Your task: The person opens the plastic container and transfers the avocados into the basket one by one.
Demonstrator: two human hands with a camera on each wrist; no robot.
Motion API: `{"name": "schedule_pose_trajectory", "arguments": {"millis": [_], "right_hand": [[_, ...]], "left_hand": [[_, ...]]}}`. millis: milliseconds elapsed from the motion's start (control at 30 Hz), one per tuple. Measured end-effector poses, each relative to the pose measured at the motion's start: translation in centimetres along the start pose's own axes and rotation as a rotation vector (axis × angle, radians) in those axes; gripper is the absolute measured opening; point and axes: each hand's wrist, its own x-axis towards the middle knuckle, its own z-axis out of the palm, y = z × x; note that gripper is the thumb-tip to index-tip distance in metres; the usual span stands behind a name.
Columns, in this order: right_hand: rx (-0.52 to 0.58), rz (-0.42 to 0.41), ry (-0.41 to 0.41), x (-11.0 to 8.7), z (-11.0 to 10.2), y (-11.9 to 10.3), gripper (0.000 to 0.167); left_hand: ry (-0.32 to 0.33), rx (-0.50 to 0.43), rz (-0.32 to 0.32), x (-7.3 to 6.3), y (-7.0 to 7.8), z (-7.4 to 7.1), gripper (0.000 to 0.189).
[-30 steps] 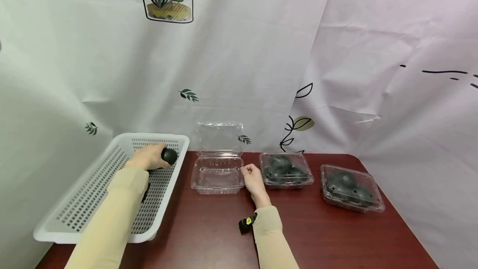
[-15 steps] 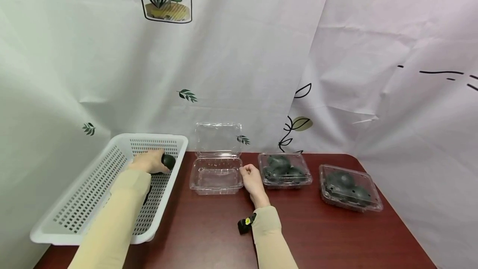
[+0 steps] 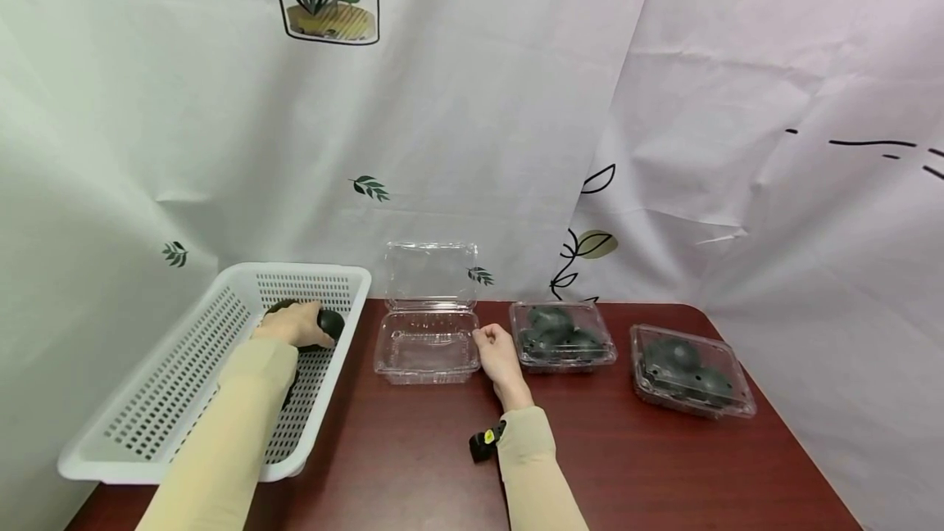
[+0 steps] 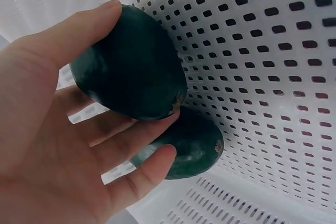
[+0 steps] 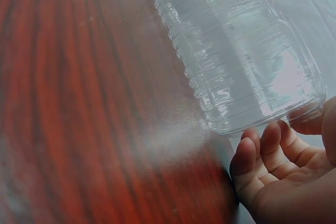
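Note:
My left hand (image 3: 293, 323) is down inside the white basket, thumb and fingers curled round a dark green avocado (image 4: 134, 66). Just beyond the fingertips, a second avocado (image 4: 197, 145) lies against the perforated wall in the left wrist view. More dark fruit shows beside the wrist, partly covered by the sleeve. At the table's middle a clear plastic clamshell box (image 3: 428, 344) stands with its lid raised and no fruit in it. My right hand (image 5: 286, 163) pinches the box's right rim, thumb over the edge and fingers curled below.
The white perforated basket (image 3: 103, 465) takes up the table's left side. Right of my right hand stand two closed clamshells of avocados, one nearer (image 3: 564, 336) and one farther right (image 3: 693, 371). A printed white curtain (image 3: 472, 121) hangs behind the dark red table (image 3: 413, 457).
My left hand has sunk slightly lower in the basket with the avocado, and dark fruit now shows behind the hand. The right hand keeps its place at the box rim.

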Motion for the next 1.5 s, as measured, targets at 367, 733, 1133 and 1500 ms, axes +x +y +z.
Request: {"name": "schedule_pose_trajectory", "arguments": {"millis": [367,733,1133,1500], "right_hand": [[0.012,0.009,0.007,-0.1,0.1,0.1,0.015],[0.001,-0.014,-0.003,-0.5,0.2,0.2,0.017],[-0.068,-0.012,-0.012,-0.7,-0.7,-1.2,0.02],[-0.325,-0.091,-0.028,-2.3,-2.0,-4.1,0.017]], "left_hand": [[0.035,0.028,0.049,-0.6,0.2,0.0,0.082],[0.083,0.02,0.072,-1.6,1.0,-1.1,0.088],[0.147,-0.003,0.109,-2.9,2.8,-2.6,0.081],[0.249,0.09,0.162,-4.3,6.3,-3.8,0.065]]}}
